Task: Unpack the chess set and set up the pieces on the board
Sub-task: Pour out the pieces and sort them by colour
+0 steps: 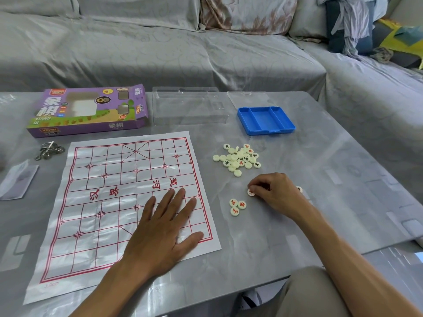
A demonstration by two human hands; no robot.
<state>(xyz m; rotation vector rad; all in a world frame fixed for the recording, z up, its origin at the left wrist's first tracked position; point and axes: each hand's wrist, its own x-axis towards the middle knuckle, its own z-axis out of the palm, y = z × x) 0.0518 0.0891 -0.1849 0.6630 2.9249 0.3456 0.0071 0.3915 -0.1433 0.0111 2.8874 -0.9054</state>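
The paper board (pixel 109 202), white with a red grid, lies flat on the grey table. My left hand (pixel 164 227) presses on its near right part with straight, spread fingers. To the right of the board, my right hand (pixel 274 193) pinches a cream round piece (pixel 251 192) with red lettering against the table. Three red-lettered pieces (pixel 237 206) lie grouped just left of it. A pile of several cream pieces (pixel 239 158) sits farther back. One more piece (pixel 299 189) peeks out behind my right hand.
The purple set box (pixel 89 110) lies at the back left. A clear plastic insert (pixel 187 106) and a blue tray (pixel 265 120) with its clear lid (pixel 249 98) stand behind the pile. Metal rings (pixel 49 151) and a folded leaflet (pixel 18 179) lie left of the board. A grey sofa stands beyond.
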